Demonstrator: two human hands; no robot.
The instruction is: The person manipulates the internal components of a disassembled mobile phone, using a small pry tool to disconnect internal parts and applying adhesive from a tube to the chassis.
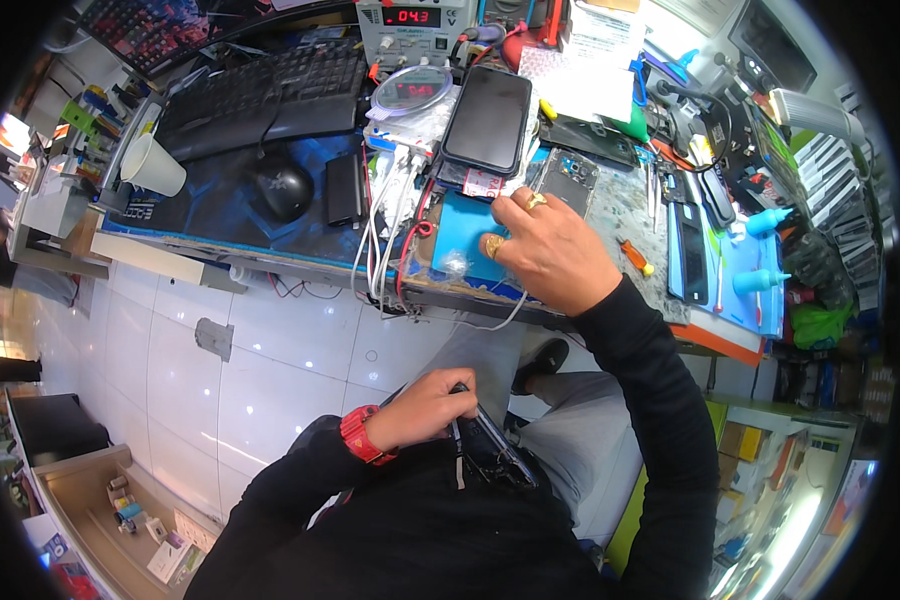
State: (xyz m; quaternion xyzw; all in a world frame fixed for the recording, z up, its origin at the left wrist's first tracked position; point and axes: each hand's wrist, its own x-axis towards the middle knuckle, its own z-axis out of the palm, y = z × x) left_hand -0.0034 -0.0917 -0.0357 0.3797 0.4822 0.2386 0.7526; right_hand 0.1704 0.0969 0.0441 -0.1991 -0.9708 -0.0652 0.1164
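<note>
My left hand (425, 410), below a red wristwatch (363, 434), is low over my lap. Its fingers are closed round the upper end of a dark, phone-like device (498, 448); a thin silvery strip (459, 468) hangs beside it. Over the bench edge, my right hand (550, 250) wears two gold-coloured rings. Its fingers are bent together at a blue pad (455, 222), beside a black smartphone (487, 118) lying on a stack. Whatever the fingertips hold, if anything, is hidden. An opened phone (568, 178) with its inside showing lies just beyond that hand.
White cables (378, 225) hang over the bench edge. A mouse (282, 188), keyboard (260, 100) and paper cup (153, 165) are on the left. At the back is a power supply (410, 30). An orange-handled screwdriver (637, 257) and blue bottles (760, 282) lie right.
</note>
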